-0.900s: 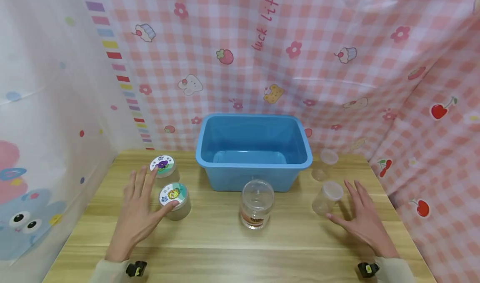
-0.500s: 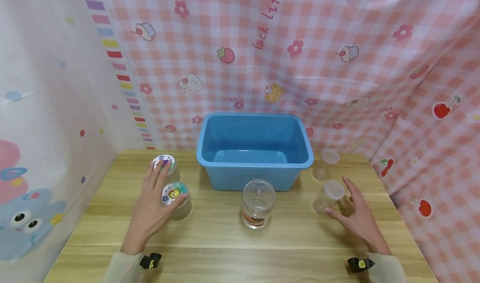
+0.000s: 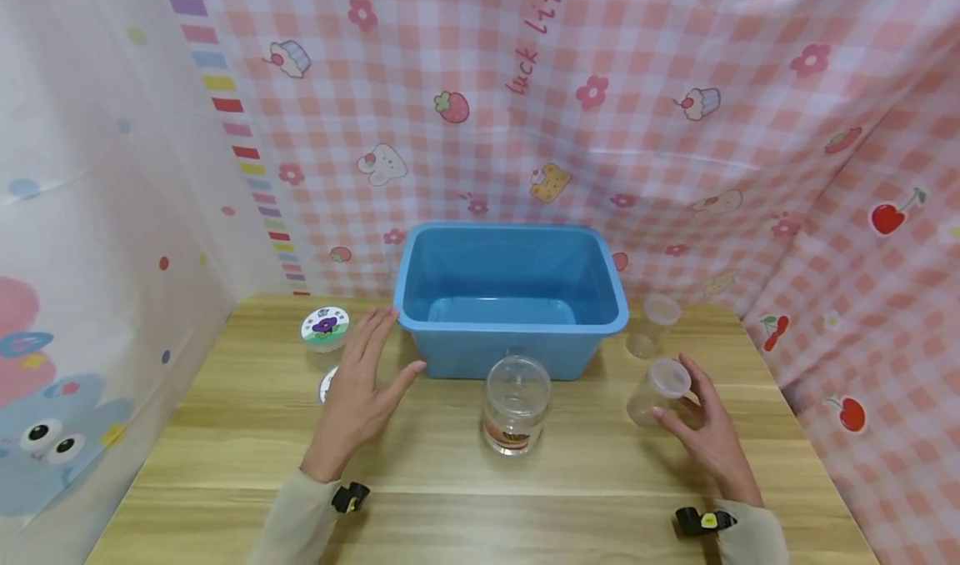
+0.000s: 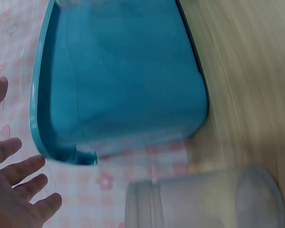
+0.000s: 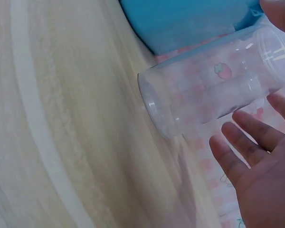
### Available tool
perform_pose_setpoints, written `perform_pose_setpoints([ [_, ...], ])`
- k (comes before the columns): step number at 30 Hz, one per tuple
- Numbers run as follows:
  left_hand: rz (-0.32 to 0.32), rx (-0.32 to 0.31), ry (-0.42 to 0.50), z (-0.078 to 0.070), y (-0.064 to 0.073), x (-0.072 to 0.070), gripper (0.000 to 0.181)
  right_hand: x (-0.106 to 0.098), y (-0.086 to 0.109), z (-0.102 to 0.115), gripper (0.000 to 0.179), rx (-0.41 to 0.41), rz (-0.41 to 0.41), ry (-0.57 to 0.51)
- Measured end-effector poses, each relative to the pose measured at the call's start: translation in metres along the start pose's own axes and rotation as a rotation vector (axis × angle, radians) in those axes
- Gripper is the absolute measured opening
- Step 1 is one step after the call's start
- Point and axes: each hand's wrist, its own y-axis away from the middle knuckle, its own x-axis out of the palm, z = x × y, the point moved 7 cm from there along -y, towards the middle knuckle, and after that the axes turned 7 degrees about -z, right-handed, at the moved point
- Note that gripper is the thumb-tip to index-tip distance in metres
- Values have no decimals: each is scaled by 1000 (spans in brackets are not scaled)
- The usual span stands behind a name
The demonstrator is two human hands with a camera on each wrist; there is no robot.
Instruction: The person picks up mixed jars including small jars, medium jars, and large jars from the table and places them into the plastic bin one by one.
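Note:
My left hand (image 3: 356, 402), fingers extended and thumb spread, hovers beside the left end of the blue plastic bin (image 3: 510, 329). It covers most of a jar whose white printed lid (image 3: 326, 384) peeks out at the left. Behind that stands another jar, its lid showing a purple flower (image 3: 325, 327). On the right, my right hand (image 3: 708, 436) is spread around a clear plastic jar (image 3: 647, 402) with a frosted lid. Seen from the right wrist, the fingers (image 5: 249, 142) lie just off that jar's side, and nothing is gripped.
An empty-looking clear jar (image 3: 517, 402) with a reddish label near its bottom stands before the bin. A second clear jar (image 3: 647, 340) with a frosted lid is farther back on the right. Patterned cloth (image 3: 480, 132) hangs behind and beside the wooden table (image 3: 480, 515).
My left hand has moved right, from the lidded jars toward the bin's left end. My right hand has drawn closer around the near clear jar. The containers stay where they were.

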Motion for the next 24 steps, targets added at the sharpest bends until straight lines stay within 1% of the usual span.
perform_pose_setpoints([
  [3,-56,67,20,-7,-3,6,76,1,3,-1,84,0,-14,-138],
  [7,-105,115,43,-12,-6,10,64,2,8,1,77,-28,-31,-327],
  [8,-118,128,49,-13,-7,11,61,2,10,1,75,-35,-38,-362],
  [12,-163,182,58,-19,-12,16,50,1,13,-1,68,-49,-75,-446],
  [14,-178,200,63,-21,-14,18,44,0,13,-2,66,-57,-90,-476],
  [17,-187,217,43,-24,-16,22,35,-1,14,-4,64,-54,-122,-500],
  [19,-189,217,28,-25,-17,23,30,-1,13,-6,64,-40,-140,-487],
  [21,-195,214,17,-26,-18,23,26,1,13,-9,64,-7,-160,-456],
  [24,-203,199,30,-26,-22,20,22,5,12,-13,62,46,-167,-403],
])
